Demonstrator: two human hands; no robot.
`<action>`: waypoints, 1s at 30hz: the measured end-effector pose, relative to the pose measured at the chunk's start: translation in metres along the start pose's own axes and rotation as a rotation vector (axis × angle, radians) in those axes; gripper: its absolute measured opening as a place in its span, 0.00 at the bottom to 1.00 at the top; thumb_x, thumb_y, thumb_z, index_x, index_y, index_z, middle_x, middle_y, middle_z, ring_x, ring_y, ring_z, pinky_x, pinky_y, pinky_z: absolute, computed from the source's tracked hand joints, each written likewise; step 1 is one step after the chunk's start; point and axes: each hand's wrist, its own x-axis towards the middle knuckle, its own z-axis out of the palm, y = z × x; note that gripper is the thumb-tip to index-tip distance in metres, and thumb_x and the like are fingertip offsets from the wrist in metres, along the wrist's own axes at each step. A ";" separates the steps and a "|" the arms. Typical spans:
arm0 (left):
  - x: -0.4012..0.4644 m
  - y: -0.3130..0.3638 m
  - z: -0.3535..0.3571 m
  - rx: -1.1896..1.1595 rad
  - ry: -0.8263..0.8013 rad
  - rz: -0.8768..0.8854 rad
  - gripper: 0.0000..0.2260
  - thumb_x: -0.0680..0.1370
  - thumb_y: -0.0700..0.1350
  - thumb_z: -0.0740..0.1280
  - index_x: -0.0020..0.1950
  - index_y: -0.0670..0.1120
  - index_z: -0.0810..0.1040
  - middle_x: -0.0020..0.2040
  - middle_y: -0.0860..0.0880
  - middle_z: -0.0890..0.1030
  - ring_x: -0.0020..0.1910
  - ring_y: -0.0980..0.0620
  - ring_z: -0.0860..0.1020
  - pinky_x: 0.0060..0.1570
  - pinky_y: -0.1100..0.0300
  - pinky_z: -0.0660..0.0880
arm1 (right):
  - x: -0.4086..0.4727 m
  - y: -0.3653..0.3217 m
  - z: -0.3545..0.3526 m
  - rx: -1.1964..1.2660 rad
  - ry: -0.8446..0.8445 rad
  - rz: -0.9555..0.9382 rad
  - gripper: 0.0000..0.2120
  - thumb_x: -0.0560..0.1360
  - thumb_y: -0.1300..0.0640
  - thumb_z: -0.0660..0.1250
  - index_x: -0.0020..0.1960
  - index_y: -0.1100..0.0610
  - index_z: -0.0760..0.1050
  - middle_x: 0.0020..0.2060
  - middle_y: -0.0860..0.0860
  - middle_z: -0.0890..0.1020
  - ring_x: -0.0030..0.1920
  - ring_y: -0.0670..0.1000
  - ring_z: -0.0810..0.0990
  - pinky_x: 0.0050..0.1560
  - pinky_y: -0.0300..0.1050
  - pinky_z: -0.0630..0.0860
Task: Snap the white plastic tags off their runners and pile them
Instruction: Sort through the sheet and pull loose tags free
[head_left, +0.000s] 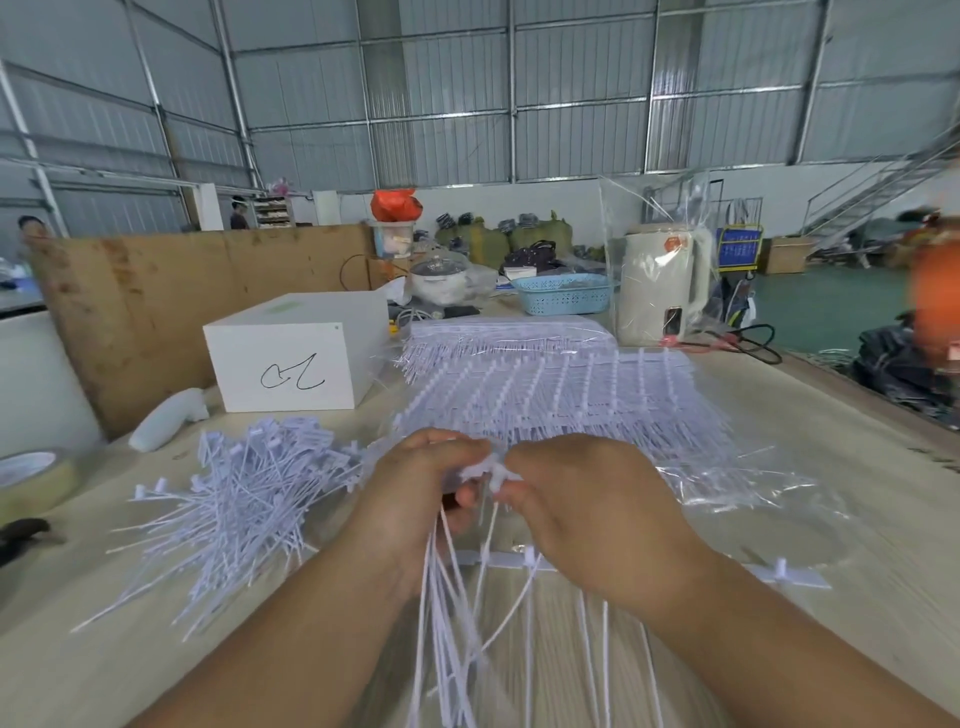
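A pale wooden surface (810, 415) carries everything, with a brown board (208, 291) standing along its far left edge. The biggest thing on it is the stack of uncut runners (561, 395), rows of white tags still joined to their bars, lying in the middle beyond the hands and partly on clear plastic wrap (737, 483). Left of that stack sits a white box (296, 353) with a black scrawl on its front. Behind the runners stand a cream kettle (660, 286) under a clear bag and a blue basket (563, 293) just beside it.

The pile of loose tags (234, 499) spreads over the near left of the surface, their thin tails fanned toward the camera. A single runner bar (498, 560) lies across the surface just below the hands, a few tags still hanging from it (some parts pass behind the right wrist).

The left hand (415, 499) has its fingers curled around a bundle of tags (447, 613) whose tails trail down toward the camera. The right hand (582, 499) meets it, fingers and thumb pinching the white heads (491, 473) at the top of that bundle. At the far left edge a roll of tape (31, 478) rests on the surface.
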 end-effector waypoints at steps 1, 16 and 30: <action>0.004 0.000 -0.003 -0.023 0.025 -0.026 0.06 0.73 0.34 0.68 0.39 0.43 0.74 0.28 0.44 0.74 0.19 0.56 0.68 0.17 0.71 0.61 | 0.000 -0.003 -0.001 -0.045 0.036 -0.066 0.09 0.76 0.54 0.67 0.38 0.52 0.74 0.30 0.49 0.77 0.32 0.54 0.78 0.30 0.43 0.69; -0.019 0.011 0.009 0.055 -0.188 0.097 0.09 0.66 0.36 0.69 0.41 0.48 0.80 0.32 0.47 0.77 0.24 0.54 0.73 0.20 0.67 0.67 | -0.001 0.006 -0.001 0.266 -0.029 0.124 0.30 0.79 0.39 0.52 0.77 0.43 0.47 0.36 0.45 0.75 0.39 0.48 0.77 0.42 0.49 0.74; -0.025 0.008 0.009 0.340 -0.289 0.302 0.15 0.61 0.47 0.78 0.44 0.54 0.79 0.35 0.50 0.83 0.25 0.54 0.75 0.25 0.63 0.67 | -0.004 0.015 0.000 0.340 -0.045 0.121 0.28 0.79 0.49 0.59 0.77 0.45 0.54 0.36 0.48 0.80 0.34 0.47 0.76 0.40 0.51 0.75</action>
